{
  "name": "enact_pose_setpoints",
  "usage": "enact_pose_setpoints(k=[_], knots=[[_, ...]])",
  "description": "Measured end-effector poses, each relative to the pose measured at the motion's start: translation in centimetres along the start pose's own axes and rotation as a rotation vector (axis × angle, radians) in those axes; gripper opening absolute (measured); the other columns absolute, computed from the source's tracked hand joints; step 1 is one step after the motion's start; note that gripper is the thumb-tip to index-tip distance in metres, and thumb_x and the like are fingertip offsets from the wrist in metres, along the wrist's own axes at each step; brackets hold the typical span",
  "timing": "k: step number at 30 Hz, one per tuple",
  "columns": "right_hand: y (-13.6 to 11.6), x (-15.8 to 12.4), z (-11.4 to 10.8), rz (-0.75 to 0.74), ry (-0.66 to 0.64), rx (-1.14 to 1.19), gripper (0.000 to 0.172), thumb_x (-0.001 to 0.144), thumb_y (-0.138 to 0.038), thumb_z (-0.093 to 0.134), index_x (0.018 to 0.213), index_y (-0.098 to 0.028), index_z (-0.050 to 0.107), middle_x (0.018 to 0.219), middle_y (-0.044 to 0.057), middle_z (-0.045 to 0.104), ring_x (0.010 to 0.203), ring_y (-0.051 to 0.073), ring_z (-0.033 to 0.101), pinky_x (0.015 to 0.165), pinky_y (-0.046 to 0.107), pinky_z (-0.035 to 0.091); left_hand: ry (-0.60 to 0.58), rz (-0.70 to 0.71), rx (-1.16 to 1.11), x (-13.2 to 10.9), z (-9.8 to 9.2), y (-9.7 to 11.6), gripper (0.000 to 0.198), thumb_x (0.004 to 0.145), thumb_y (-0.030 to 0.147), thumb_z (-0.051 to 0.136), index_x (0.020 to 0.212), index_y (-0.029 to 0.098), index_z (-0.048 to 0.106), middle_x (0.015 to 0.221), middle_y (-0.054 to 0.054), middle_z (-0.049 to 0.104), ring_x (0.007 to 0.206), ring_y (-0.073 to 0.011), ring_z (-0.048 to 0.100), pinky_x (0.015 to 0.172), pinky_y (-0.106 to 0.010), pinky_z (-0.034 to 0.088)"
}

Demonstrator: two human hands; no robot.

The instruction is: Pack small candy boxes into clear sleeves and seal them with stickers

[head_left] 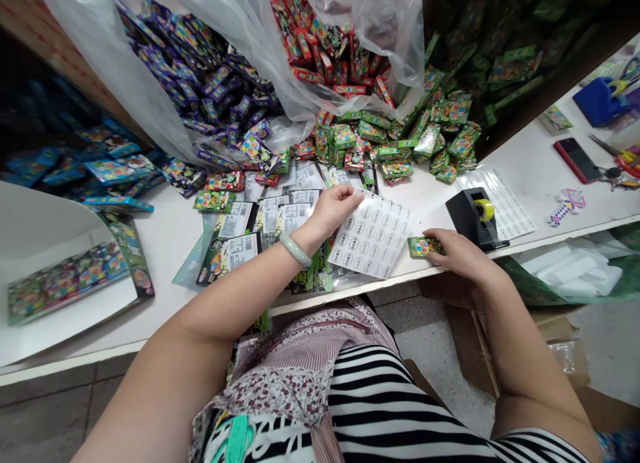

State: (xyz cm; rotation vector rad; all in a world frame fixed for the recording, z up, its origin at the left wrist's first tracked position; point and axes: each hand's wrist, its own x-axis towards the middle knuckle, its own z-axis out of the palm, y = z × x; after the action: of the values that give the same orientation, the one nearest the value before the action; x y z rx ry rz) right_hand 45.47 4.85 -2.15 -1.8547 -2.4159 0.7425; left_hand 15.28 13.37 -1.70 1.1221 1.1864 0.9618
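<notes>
View from the head camera over a white worktable (170,239). At far left, blue packets (107,166) lie heaped beside an open white box (60,303) that holds a flat printed pack (63,283). Behind the table's middle, clear plastic bags (240,23) spill purple packets (210,83) and red packets (325,49); green packets (430,133) are piled to the right of these, reaching the table's far edge. Barcode-printed flat sleeves (270,216) are spread on the table near the left hand (333,209), whose wrist bears a pale green bangle (295,249). The left hand pinches the far left corner of a sticker sheet (373,239) printed with rows of round labels; the sheet lies near the table's front edge, between the two hands. Just right of the sheet, the right hand (457,249) grasps a small green packet (423,246) resting on the table. Farther right stand a black tape dispenser (475,216) on a second label sheet (503,199), then a red phone (577,159), scissors (613,149) and a blue holder (597,103).
</notes>
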Motion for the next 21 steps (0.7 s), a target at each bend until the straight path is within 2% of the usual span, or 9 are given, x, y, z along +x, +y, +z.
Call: enact_pose_setpoints(k=[5, 7, 9, 11, 13, 15, 17, 19, 21], knots=[[0.7, -0.1, 1.4, -0.099, 0.084, 0.010, 0.048, 0.077, -0.018, 0.066, 0.125, -0.016, 0.066, 0.127, 0.016, 0.069, 0.119, 0.034, 0.064, 0.106, 0.051, 0.049, 0.036, 0.039, -0.027, 0.2, 0.5, 0.4, 0.014, 0.076, 0.023, 0.070, 0.072, 0.016, 0.059, 0.063, 0.005, 0.052, 0.057, -0.0078, 0.044, 0.054, -0.019, 0.032], [1.1, -0.5, 1.6, -0.079, 0.156, 0.013, 0.046, 0.077, -0.019, 0.066, 0.123, -0.015, 0.066, 0.123, 0.017, 0.070, 0.116, 0.034, 0.065, 0.103, 0.052, 0.050, 0.051, 0.031, -0.037, 0.3, 0.6, 0.6, 0.013, 0.076, 0.022, 0.069, 0.072, 0.016, 0.058, 0.062, 0.005, 0.052, 0.056, -0.0076, 0.044, 0.054, -0.019, 0.033], [1.2, -1.4, 1.2, -0.008, 0.291, 0.082, 0.047, 0.080, -0.028, 0.069, 0.125, -0.016, 0.064, 0.122, 0.017, 0.070, 0.111, 0.034, 0.067, 0.098, 0.052, 0.053, 0.068, 0.008, -0.043, 0.5, 0.9, 0.7, 0.014, 0.077, 0.020, 0.069, 0.071, 0.016, 0.058, 0.061, 0.005, 0.052, 0.056, -0.0076, 0.043, 0.054, -0.019, 0.033], [0.8, -2.7, 0.3, 0.061, 0.481, 0.213, 0.053, 0.081, -0.038, 0.072, 0.129, -0.019, 0.060, 0.123, 0.015, 0.069, 0.107, 0.031, 0.068, 0.093, 0.049, 0.056, 0.076, -0.002, -0.046, 0.8, 1.6, 0.6, 0.014, 0.079, 0.019, 0.069, 0.071, 0.016, 0.057, 0.062, 0.005, 0.052, 0.056, -0.0078, 0.043, 0.054, -0.019, 0.033], [-0.3, -3.9, -0.8, 0.059, 0.611, 0.319, 0.052, 0.082, -0.041, 0.073, 0.128, -0.023, 0.059, 0.123, 0.012, 0.069, 0.104, 0.028, 0.068, 0.091, 0.045, 0.056, 0.064, -0.006, -0.054, 1.0, 2.8, 0.4, 0.014, 0.081, 0.020, 0.067, 0.071, 0.016, 0.057, 0.062, 0.006, 0.051, 0.056, -0.0081, 0.042, 0.055, -0.019, 0.033], [-1.7, -4.3, -1.6, -0.016, 0.614, 0.342, 0.045, 0.082, -0.039, 0.074, 0.123, -0.025, 0.061, 0.121, 0.009, 0.069, 0.107, 0.027, 0.067, 0.091, 0.044, 0.055, 0.046, -0.015, -0.059, 1.0, 4.6, -0.1, 0.015, 0.083, 0.021, 0.065, 0.072, 0.017, 0.056, 0.063, 0.006, 0.050, 0.057, -0.0085, 0.043, 0.056, -0.020, 0.034], [-2.7, -3.7, -1.8, -0.098, 0.547, 0.305, 0.041, 0.083, -0.036, 0.073, 0.120, -0.024, 0.062, 0.119, 0.009, 0.070, 0.109, 0.028, 0.066, 0.092, 0.044, 0.054, 0.018, -0.025, -0.031, 0.8, 6.6, -0.8, 0.015, 0.085, 0.022, 0.063, 0.074, 0.017, 0.055, 0.064, 0.006, 0.050, 0.057, -0.0092, 0.043, 0.057, -0.020, 0.035], [-2.9, -2.3, -1.4, -0.128, 0.477, 0.245, 0.038, 0.083, -0.031, 0.071, 0.119, -0.023, 0.062, 0.117, 0.011, 0.070, 0.110, 0.029, 0.065, 0.094, 0.046, 0.053, -0.034, -0.006, 0.102, 0.7, 8.0, -1.5, 0.017, 0.088, 0.024, 0.059, 0.073, 0.018, 0.053, 0.064, 0.005, 0.050, 0.058, -0.0102, 0.043, 0.058, -0.022, 0.037], [-2.5, -0.7, -0.5, -0.118, 0.409, 0.184, 0.035, 0.082, -0.026, 0.070, 0.116, -0.021, 0.063, 0.115, 0.012, 0.071, 0.109, 0.031, 0.064, 0.096, 0.048, 0.051, -0.092, 0.027, 0.284, 0.8, 8.6, -2.0, 0.020, 0.089, 0.023, 0.056, 0.070, 0.019, 0.050, 0.063, 0.005, 0.049, 0.059, -0.0115, 0.043, 0.059, -0.023, 0.037]])
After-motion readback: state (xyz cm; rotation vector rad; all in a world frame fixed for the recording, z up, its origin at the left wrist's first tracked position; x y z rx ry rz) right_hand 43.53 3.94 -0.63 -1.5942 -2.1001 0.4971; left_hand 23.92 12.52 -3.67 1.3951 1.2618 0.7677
